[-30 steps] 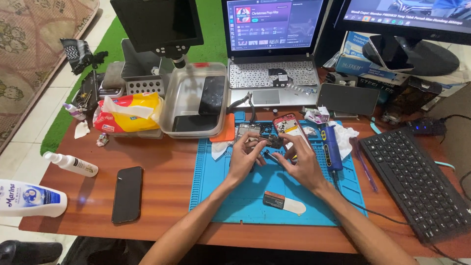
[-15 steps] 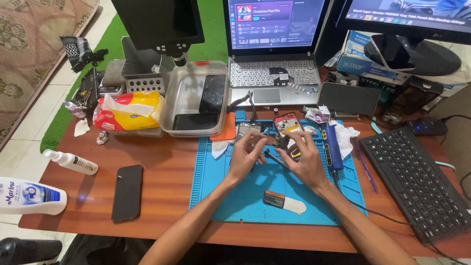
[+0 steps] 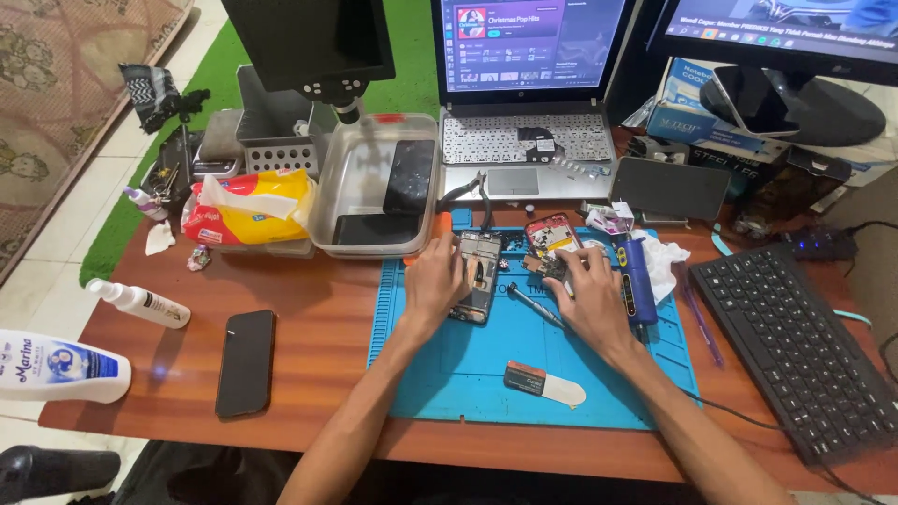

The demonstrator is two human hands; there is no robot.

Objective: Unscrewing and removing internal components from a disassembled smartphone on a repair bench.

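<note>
Around my left hand the blue rectangular work mat lies bare toward me, so I can draw back freely there. Just ahead, the clear plastic lidded tub blocks the way forward, with the yellow tissue pack beside it. My right hand is hemmed in by the blue cylindrical electric screwdriver (just beside my fingers) and crumpled white tissue. The black slab keyboard bars the far right; the black phone lies well apart on brown wood.

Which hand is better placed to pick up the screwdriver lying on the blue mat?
Right, probably. The right hand rests beside the screwdriver, while the left hand is steadying the opened phone.
</note>
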